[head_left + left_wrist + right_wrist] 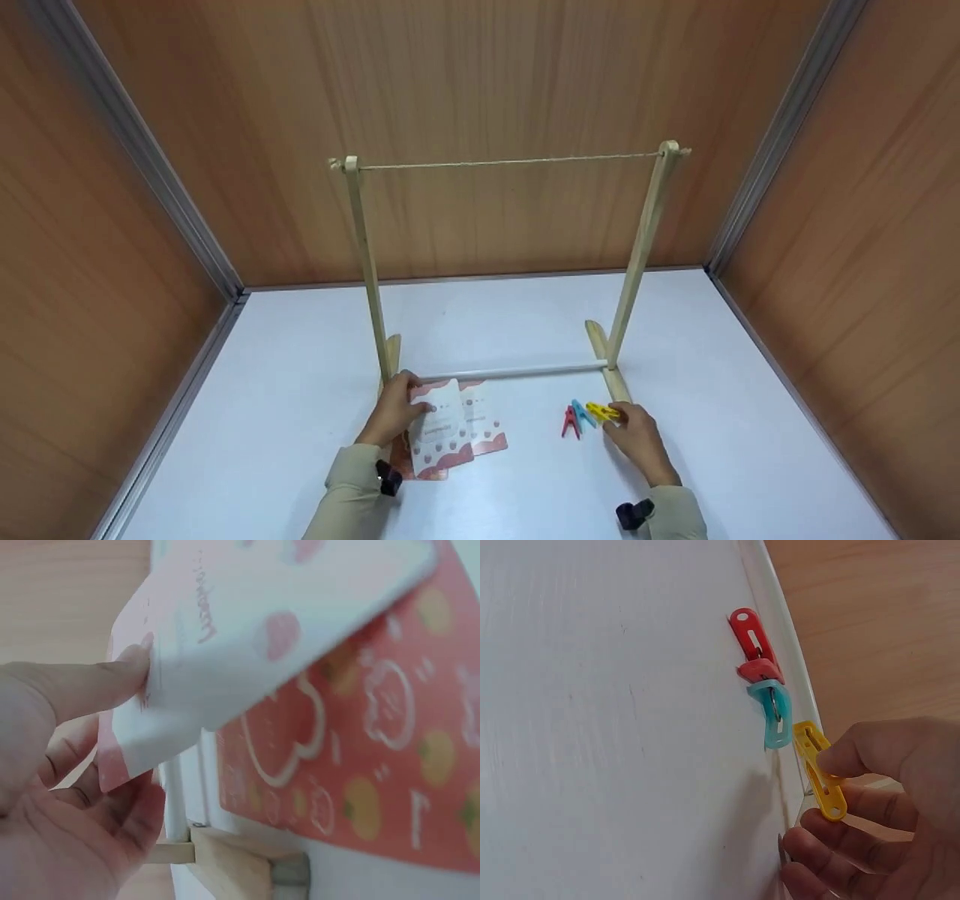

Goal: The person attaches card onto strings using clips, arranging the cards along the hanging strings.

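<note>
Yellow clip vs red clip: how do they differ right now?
1. Colour: the yellow clip is yellow, the red clip is red.
2. State: the yellow clip is pinched in the right hand; the red clip sits on the white table, not held.
3. Place: in the head view, the yellow clip is right of the blue clip, the red clip left of it.
Shared: both are small spring clips.

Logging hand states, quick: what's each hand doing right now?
Left hand: holding a white-and-pink card, pinched between thumb and fingers.
Right hand: holding the yellow clip, pinched between thumb and fingers.
</note>
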The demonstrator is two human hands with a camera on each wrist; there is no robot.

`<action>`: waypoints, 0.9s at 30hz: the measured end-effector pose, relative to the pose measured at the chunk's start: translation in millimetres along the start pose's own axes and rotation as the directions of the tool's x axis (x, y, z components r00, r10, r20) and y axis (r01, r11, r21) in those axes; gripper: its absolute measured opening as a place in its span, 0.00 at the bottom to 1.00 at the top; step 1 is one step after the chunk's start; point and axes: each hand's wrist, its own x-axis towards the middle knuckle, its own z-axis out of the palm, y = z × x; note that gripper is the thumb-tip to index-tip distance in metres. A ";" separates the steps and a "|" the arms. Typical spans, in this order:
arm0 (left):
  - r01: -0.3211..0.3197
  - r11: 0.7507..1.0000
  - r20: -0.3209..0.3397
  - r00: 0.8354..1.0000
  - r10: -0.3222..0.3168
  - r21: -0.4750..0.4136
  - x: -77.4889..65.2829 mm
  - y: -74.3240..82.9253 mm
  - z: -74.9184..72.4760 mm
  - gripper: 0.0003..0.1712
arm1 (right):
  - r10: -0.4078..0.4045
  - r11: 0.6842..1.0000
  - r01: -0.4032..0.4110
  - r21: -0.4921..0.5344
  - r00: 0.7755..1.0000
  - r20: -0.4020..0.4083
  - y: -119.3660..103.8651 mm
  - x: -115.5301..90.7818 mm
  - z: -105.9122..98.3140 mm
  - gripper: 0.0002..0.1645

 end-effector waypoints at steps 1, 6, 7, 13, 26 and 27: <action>-0.006 1.000 0.003 1.000 0.007 -0.022 0.4 0.3 -1.0 0.18 | 0.004 1.000 -0.004 0.007 1.000 -0.002 -0.2 0.1 -0.5 0.25; 0.042 0.994 0.011 0.999 -0.042 -0.098 2.2 4.5 -4.3 0.14 | -0.020 0.999 0.021 0.037 0.999 -0.031 -0.3 0.6 -3.7 0.26; 0.057 0.992 0.013 0.998 -0.056 -0.114 2.6 5.5 -4.6 0.14 | -0.027 0.999 0.029 0.042 0.999 -0.040 -0.3 0.6 -4.5 0.26; 0.103 0.980 0.002 0.995 -0.104 -0.171 4.0 11.5 -5.3 0.14 | -0.046 0.995 0.051 0.091 0.997 -0.060 0.3 1.7 -8.5 0.26; 0.096 0.930 0.005 0.995 -0.101 -0.355 5.6 22.6 -3.7 0.15 | 0.071 0.940 -0.058 0.335 0.997 -0.028 -9.8 10.5 -16.2 0.30; 0.087 0.927 0.000 0.996 -0.093 -0.364 6.2 24.4 -3.4 0.15 | 0.072 0.932 -0.060 0.357 0.997 -0.021 -11.0 11.2 -17.3 0.30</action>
